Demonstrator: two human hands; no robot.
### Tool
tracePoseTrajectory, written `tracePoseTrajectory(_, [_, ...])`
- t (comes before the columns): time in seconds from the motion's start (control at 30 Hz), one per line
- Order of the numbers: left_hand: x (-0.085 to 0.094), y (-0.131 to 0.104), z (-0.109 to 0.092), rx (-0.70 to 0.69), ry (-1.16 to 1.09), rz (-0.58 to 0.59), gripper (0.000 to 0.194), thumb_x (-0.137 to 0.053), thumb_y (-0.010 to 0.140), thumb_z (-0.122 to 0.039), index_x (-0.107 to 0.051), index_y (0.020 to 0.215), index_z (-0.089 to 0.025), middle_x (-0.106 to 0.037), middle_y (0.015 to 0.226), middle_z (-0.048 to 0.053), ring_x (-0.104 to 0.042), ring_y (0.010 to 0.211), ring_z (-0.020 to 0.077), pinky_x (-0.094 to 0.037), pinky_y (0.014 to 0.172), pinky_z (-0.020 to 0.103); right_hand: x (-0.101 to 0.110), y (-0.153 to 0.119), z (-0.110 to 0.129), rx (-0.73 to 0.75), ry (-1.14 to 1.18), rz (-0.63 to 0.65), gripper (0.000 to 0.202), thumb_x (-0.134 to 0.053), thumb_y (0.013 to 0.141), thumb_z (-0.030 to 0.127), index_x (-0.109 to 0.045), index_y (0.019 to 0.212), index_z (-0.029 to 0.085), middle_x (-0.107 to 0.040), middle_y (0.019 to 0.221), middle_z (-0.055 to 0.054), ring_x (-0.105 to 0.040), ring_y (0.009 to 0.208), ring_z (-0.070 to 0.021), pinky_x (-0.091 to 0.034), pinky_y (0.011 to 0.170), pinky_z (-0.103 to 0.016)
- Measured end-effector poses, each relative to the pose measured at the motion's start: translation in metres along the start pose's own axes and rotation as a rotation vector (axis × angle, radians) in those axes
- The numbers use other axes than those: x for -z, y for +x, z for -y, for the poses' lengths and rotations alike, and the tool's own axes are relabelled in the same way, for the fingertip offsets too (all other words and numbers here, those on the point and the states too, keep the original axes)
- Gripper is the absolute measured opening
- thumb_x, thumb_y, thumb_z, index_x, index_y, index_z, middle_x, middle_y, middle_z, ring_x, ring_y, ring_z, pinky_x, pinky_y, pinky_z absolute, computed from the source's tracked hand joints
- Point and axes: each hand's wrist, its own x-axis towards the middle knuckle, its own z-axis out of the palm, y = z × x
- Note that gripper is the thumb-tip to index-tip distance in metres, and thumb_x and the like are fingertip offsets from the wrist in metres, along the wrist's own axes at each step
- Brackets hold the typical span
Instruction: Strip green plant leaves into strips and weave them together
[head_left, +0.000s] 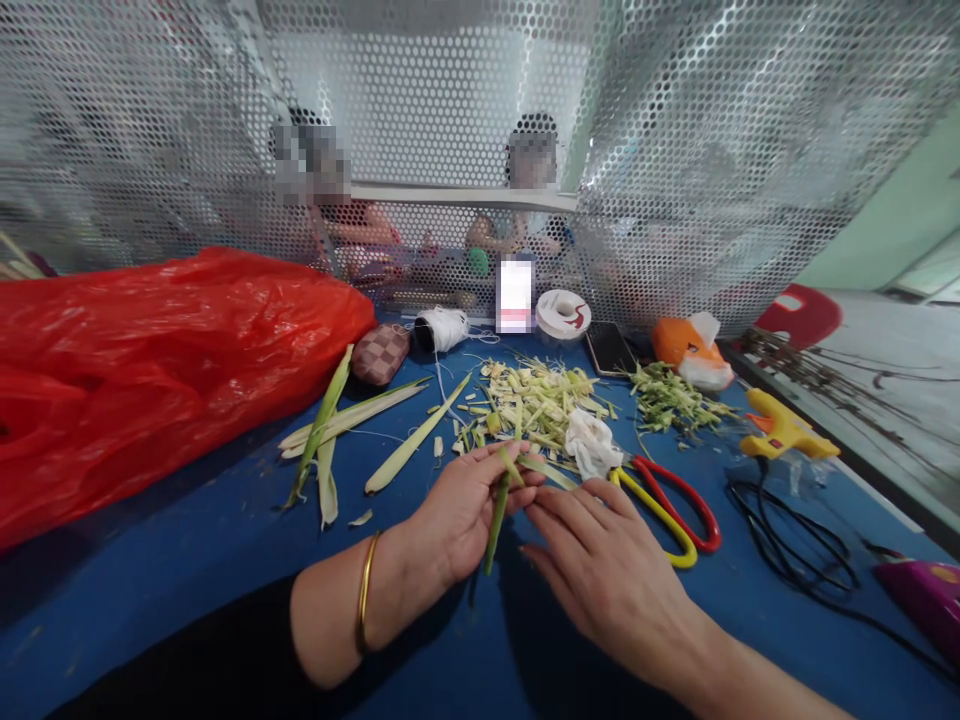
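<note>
Between the thumb and fingers of my left hand [461, 515] is a folded green leaf strip [496, 520], one narrow end hanging down toward the table. A paler length of it stretches right, to the fingers of my right hand [600, 560], which are bent and close together against it; their grip is partly hidden. The fingertips of both hands nearly meet. Right beside them lie scissors [667, 510] with one red and one yellow handle, their blades hidden by a crumpled white tissue [592, 443]. Long pale husk leaves [420, 435] lie to the left.
Beyond my hands spreads a heap of leaf scraps [544, 400]. A red plastic bag [172, 370] fills the left side. White thread [444, 328], a ribbon spool [562, 315] and a phone [609, 350] stand before a perforated screen. A yellow glue gun [791, 428] with a cord lies right.
</note>
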Motion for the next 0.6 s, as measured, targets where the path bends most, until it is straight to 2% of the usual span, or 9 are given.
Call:
tracePoseTrajectory(0.17, [0.0,0.0,0.001,-0.027,0.021,-0.073,0.005,-0.061,0.084,-0.012,-0.066,0.083,-0.01,-0.067,0.072,0.005,-0.065,0.063,0.0109,-0.052,0.061,0.019,0.003,-0.002,0.0,0.031,-0.057,-0.064,0.023,-0.043,0.094,0.014,-0.065,0.086,0.016,-0.07,0.088,-0.007,-0.06,0.077,-0.02,-0.038,0.084,-0.039])
tracePoseTrajectory(0.27, [-0.001,-0.002,0.007,-0.035,0.023,-0.056,0.003,-0.064,0.081,-0.012,-0.065,0.08,-0.01,-0.067,0.07,0.005,-0.063,0.061,0.0105,-0.051,0.06,0.019,0.001,-0.002,0.002,0.138,-0.029,-0.117,0.027,-0.04,0.093,0.01,-0.067,0.096,0.015,-0.07,0.097,-0.008,-0.061,0.088,-0.0207,-0.037,0.092,-0.04])
tracePoseTrajectory(0.37, [-0.003,-0.004,0.015,-0.025,0.024,-0.024,0.009,-0.072,0.075,-0.016,-0.065,0.076,-0.011,-0.068,0.068,0.005,-0.061,0.057,0.01,-0.048,0.057,0.019,-0.005,-0.001,0.005,0.267,-0.013,-0.084,0.028,-0.041,0.092,0.009,-0.067,0.097,0.015,-0.07,0.095,-0.008,-0.061,0.094,-0.0217,-0.035,0.1,-0.041])
tracePoseTrajectory(0.43, [-0.003,-0.005,0.02,-0.029,0.035,-0.008,0.015,-0.076,0.07,-0.019,-0.065,0.076,-0.011,-0.068,0.069,0.005,-0.06,0.057,0.0102,-0.047,0.056,0.019,-0.008,0.0,0.007,0.285,0.001,-0.061,0.025,-0.044,0.091,0.01,-0.068,0.093,0.015,-0.07,0.09,-0.007,-0.062,0.09,-0.0224,-0.035,0.101,-0.043])
tracePoseTrajectory(0.5, [-0.003,-0.006,0.023,-0.049,0.057,0.011,0.019,-0.079,0.066,-0.021,-0.066,0.077,-0.011,-0.068,0.069,0.004,-0.061,0.059,0.0105,-0.047,0.057,0.018,-0.008,0.0,0.007,0.254,0.058,-0.094,0.022,-0.046,0.09,0.01,-0.067,0.093,0.015,-0.071,0.088,-0.007,-0.063,0.087,-0.0221,-0.036,0.1,-0.042])
tracePoseTrajectory(0.6, [-0.001,-0.007,0.024,-0.095,0.123,0.008,0.022,-0.079,0.066,-0.023,-0.068,0.079,-0.011,-0.068,0.069,0.004,-0.062,0.063,0.0106,-0.047,0.058,0.017,-0.001,0.001,0.005,0.072,0.191,-0.229,0.018,-0.05,0.088,0.009,-0.065,0.095,0.017,-0.072,0.085,-0.005,-0.064,0.081,-0.0181,-0.038,0.095,-0.039])
